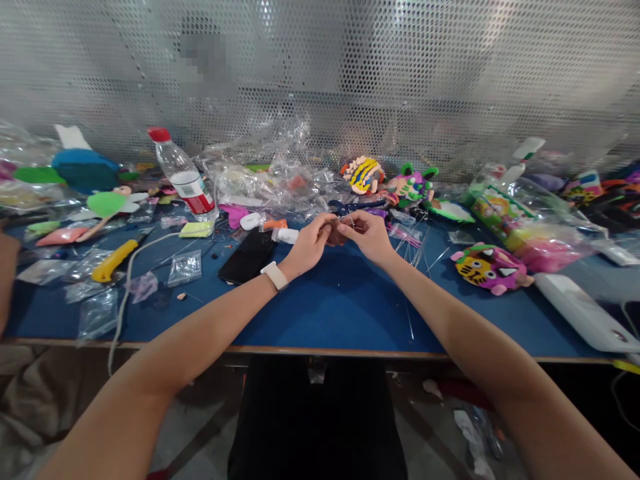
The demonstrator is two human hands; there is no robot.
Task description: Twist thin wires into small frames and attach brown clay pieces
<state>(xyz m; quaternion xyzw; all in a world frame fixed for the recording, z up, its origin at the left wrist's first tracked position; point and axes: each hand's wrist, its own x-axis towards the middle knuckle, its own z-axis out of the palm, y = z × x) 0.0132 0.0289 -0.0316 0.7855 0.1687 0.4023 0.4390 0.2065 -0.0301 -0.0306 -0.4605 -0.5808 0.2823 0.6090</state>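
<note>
both hands meet over the middle of a blue table [345,307], out at arm's length. left hand [311,244] and right hand [369,235] are pinched together on a small brownish piece [337,234] held between the fingertips; fingers curled narrow on it. too small to tell what it is. thin wire or pin bits show just above it, not clear if attached. pale wristband [275,275] on the left wrist.

near the left hand: black phone [247,257] flat on the table just beside the wrist, small white capsule-shaped item [286,235] close by the fingers, clear small bags [185,267] further out. yellow utility knife [114,261] well out past those, white cable [131,267] running next to it toward the table edge. plastic bottle [183,175] with red cap, tilted, stands beyond and outboard of the left hand.

beyond both hands: heap of crumpled clear wrapping [270,170], then colourful felt figures [387,181] just past the right hand. thin metal wires [417,247] lie on the table right beside the right hand. tiger-face felt piece [487,268] further outboard of the right forearm, white flat device [583,312] beyond that near the table edge.

back of the bench is a perforated metal panel [400,80], full width. table front edge is bare wood trim, floor visible below between the arms.
</note>
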